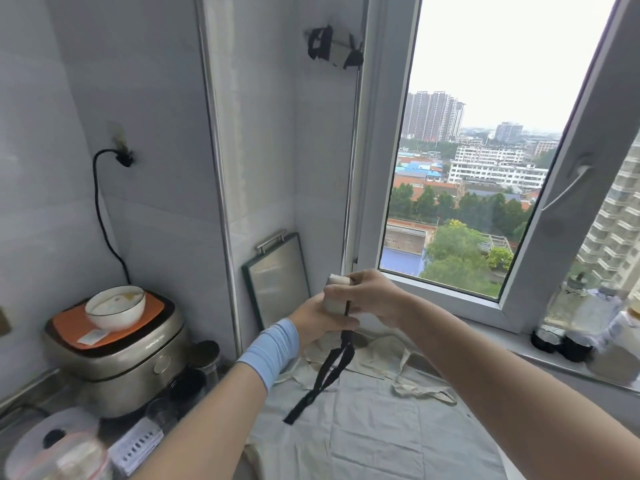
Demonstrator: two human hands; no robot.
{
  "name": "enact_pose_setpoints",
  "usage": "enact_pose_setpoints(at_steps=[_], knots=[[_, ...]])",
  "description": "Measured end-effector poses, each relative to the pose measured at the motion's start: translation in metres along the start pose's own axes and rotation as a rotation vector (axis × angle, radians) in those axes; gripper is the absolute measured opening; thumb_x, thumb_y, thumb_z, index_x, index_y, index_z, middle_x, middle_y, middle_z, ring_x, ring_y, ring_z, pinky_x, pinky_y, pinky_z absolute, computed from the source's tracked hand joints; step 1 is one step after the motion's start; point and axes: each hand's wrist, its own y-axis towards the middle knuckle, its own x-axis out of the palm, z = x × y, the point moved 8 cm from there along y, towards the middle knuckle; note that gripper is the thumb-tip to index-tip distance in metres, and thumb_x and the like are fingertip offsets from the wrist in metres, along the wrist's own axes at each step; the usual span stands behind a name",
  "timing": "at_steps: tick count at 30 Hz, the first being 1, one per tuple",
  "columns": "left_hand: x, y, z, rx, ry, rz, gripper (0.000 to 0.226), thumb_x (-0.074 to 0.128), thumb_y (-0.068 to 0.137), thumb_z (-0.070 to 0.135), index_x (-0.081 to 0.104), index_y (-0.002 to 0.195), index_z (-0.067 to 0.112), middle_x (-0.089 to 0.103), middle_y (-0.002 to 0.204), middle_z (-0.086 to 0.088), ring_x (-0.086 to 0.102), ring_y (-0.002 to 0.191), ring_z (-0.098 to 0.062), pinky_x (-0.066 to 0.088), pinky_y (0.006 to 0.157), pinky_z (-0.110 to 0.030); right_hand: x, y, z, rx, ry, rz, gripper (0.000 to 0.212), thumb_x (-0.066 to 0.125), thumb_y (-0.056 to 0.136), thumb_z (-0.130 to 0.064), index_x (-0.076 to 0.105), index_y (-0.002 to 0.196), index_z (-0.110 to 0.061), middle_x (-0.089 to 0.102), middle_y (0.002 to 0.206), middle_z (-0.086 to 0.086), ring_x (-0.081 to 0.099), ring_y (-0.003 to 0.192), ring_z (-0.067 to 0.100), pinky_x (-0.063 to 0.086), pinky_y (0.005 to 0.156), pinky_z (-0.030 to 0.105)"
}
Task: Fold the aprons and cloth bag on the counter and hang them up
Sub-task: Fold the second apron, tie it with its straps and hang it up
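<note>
Left grip is holding a rolled cream cloth bundle from below, fingers curling round its lower part; a blue sleeve is covering that wrist. Right grip is closing over the bundle's top from the window side, one finger lying across the roll. The bundle is sitting in the air just below and left of the window's lower left corner, clear of the surface. A black strap is hanging from the bundle in two lengths, its loose ends dangling over the cloth below; whether they are touching it, cannot tell. A cream apron is lying spread flat on the surface below the window sill, its ties trailing in loops toward the window. A steel board is leaning against the wall just left of the window. A rice cooker is standing well left of the window, with a white bowl resting on its orange top
</note>
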Motion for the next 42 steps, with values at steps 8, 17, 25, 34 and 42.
enact_pose_setpoints(at_steps=[8,17,25,34,42], knots=[[-0.012,0.003,0.002,-0.061,0.072,0.132,0.024,0.081,0.074,0.03,0.07,0.09,0.016,0.062,0.064,0.009,0.055,0.061,-0.012,0.046,0.059,-0.023,-0.008,-0.002,0.001,-0.099,0.227,0.057,0.035,0.085,0.076,-0.026,0.07,0.104,-0.011,0.072,0.103,0.012,0.07,0.092,0.021,0.058,0.085,0.041],[-0.046,0.001,0.008,-0.176,-0.298,0.37,0.059,0.085,0.058,0.047,0.064,0.084,-0.001,0.067,0.06,-0.007,0.066,0.056,-0.02,0.053,0.059,-0.031,0.019,-0.014,0.027,0.007,0.275,-0.152,0.038,0.079,0.081,-0.014,0.067,0.117,-0.008,0.074,0.083,0.004,0.07,0.066,0.018,0.051,0.06,0.028],[-0.038,0.001,0.031,-0.023,-0.484,0.035,0.046,0.08,0.072,0.043,0.048,0.068,0.011,0.038,0.04,0.004,0.028,0.037,-0.008,0.022,0.058,-0.024,0.002,-0.011,0.046,0.046,0.445,-0.231,0.022,0.051,0.101,-0.017,0.066,0.116,-0.01,0.073,0.097,0.01,0.036,0.051,0.012,0.016,0.046,0.022],[0.003,-0.031,0.064,-0.099,0.123,-0.245,0.028,0.075,0.075,0.015,0.068,0.101,0.007,0.07,0.097,-0.013,0.066,0.097,-0.026,0.049,0.098,-0.044,-0.002,0.008,0.052,0.06,-0.092,-0.354,0.02,0.058,0.096,-0.017,0.071,0.096,-0.002,0.074,0.085,0.003,0.053,0.063,0.014,0.037,0.058,0.025],[0.024,-0.028,0.025,-0.338,0.895,-0.314,0.042,0.084,0.064,0.043,0.068,0.102,0.034,0.071,0.103,0.001,0.067,0.096,-0.023,0.057,0.087,-0.041,-0.012,0.013,0.016,-0.08,-0.884,-0.266,0.014,0.07,0.085,-0.028,0.077,0.097,-0.024,0.069,0.086,-0.007,0.059,0.079,0.012,0.044,0.062,0.022]])
